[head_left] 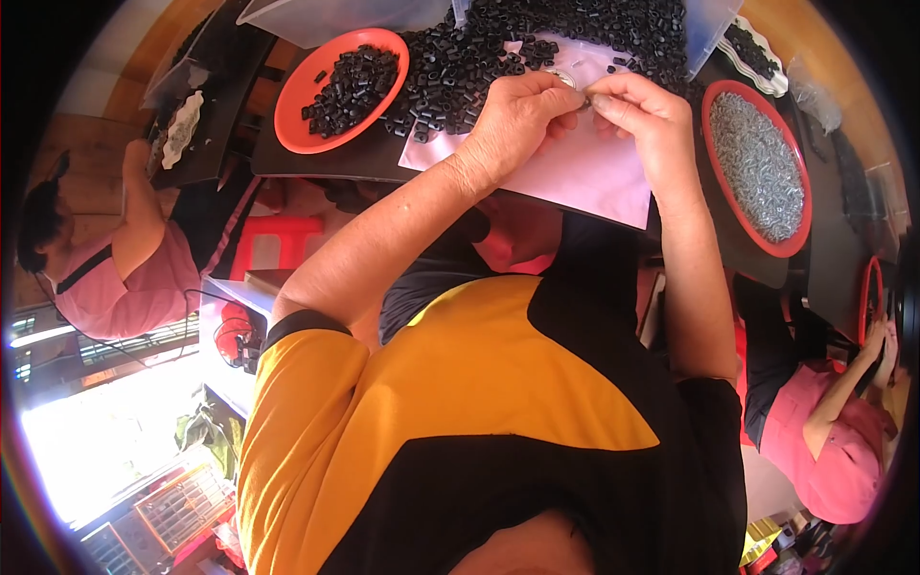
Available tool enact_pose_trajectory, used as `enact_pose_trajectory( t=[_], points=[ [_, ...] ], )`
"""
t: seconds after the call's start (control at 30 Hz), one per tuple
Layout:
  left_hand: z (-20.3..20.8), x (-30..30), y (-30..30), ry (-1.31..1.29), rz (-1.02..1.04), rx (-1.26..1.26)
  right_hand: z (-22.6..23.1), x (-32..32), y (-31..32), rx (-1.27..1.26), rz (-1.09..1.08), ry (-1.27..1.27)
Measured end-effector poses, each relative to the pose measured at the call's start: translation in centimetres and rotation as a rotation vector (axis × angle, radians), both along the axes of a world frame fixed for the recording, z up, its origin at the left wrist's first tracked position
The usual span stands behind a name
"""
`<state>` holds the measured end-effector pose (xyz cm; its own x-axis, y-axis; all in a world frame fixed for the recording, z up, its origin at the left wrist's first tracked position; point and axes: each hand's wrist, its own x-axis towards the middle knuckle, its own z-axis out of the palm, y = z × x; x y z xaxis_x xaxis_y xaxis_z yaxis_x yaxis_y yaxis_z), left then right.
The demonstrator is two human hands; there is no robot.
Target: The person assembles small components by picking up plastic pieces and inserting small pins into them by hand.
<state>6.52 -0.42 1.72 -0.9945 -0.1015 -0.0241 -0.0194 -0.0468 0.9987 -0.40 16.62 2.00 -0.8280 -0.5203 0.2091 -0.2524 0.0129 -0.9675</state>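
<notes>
My left hand (pixel 522 120) and my right hand (pixel 644 103) meet fingertip to fingertip above a pink sheet (pixel 594 182) at the table's near edge. Both are closed in a pinch around something small and dark, too hidden to name. Just behind the fingertips lies a small round, shiny object (pixel 563 79), partly covered by my left hand. A big heap of small black plastic pieces (pixel 594 29) spreads beyond my hands. Left of it, an orange-red plate (pixel 292 105) holds more black pieces. To the right, another orange-red plate (pixel 711 110) is filled with small silvery metal parts (pixel 762 168).
Clear plastic bins (pixel 335 21) stand at the back. A white scalloped tray (pixel 772 81) with black pieces sits far right, near a crumpled plastic bag (pixel 815 101). One person (pixel 134 259) works at the left, another (pixel 834 422) at the right. A red stool (pixel 278 235) stands below the table.
</notes>
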Motion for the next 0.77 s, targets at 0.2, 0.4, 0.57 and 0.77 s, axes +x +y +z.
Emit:
enact_pose_trajectory(
  t=[0.2,0.4,0.57,0.77],
  points=[
    [-0.1,0.3,0.7,-0.057,0.077,0.266,-1.0,0.4,-0.3,0.04,-0.017,0.407],
    [1.1,0.4,-0.4,-0.097,-0.063,0.254,-1.2,0.2,-0.2,0.04,0.002,0.436],
    [0.7,-0.2,-2.2,-0.126,-0.191,0.155,0.5,0.2,-0.2,0.118,0.069,0.493],
    [-0.9,0.3,-1.4,0.023,-0.101,0.12,2.3,-4.9,-0.4,0.853,-0.355,1.235]
  ],
)
